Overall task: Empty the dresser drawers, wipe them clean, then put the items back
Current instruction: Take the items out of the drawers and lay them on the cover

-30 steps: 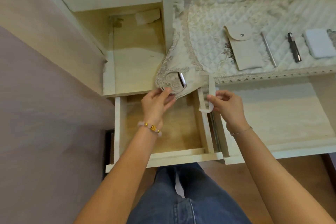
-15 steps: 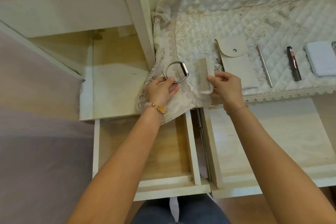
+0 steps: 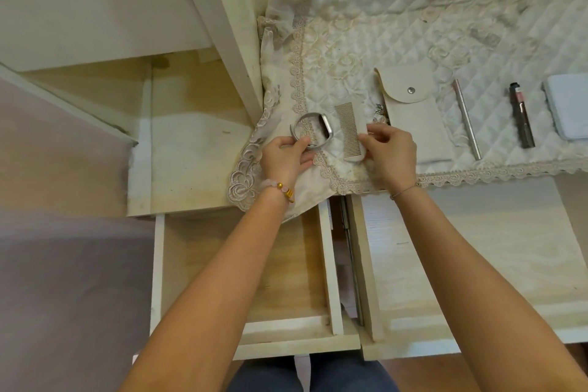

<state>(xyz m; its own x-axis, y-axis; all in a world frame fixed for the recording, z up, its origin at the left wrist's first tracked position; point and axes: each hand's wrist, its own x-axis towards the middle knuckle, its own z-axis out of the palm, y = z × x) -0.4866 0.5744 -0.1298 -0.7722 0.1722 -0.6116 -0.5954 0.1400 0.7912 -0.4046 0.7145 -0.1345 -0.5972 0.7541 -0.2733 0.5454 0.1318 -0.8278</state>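
Note:
A narrow wooden drawer (image 3: pixel 331 267) stands pulled out below me with nothing showing in it. Beside it on the right a wider drawer (image 3: pixel 471 264) is also pulled out. My left hand (image 3: pixel 284 157) pinches a grey wristband watch (image 3: pixel 313 129) at the near left corner of the quilted lace-edged cloth (image 3: pixel 397 32) on the dresser top. My right hand (image 3: pixel 389 153) grips a pale comb (image 3: pixel 350 132), which lies flat on the cloth just right of the watch.
Further right on the cloth lie a cream snap pouch (image 3: pixel 413 114), a thin metal stick (image 3: pixel 466 119), a dark tube (image 3: pixel 521 119) and a white pad (image 3: pixel 569 110). An open side shelf (image 3: pixel 191 149) sits to the left. A mauve surface (image 3: pixel 57 264) fills the left side.
Both hands rose from above the narrow drawer up to the dresser top, carrying the watch and comb onto the cloth's corner. The view shifted forward with them.

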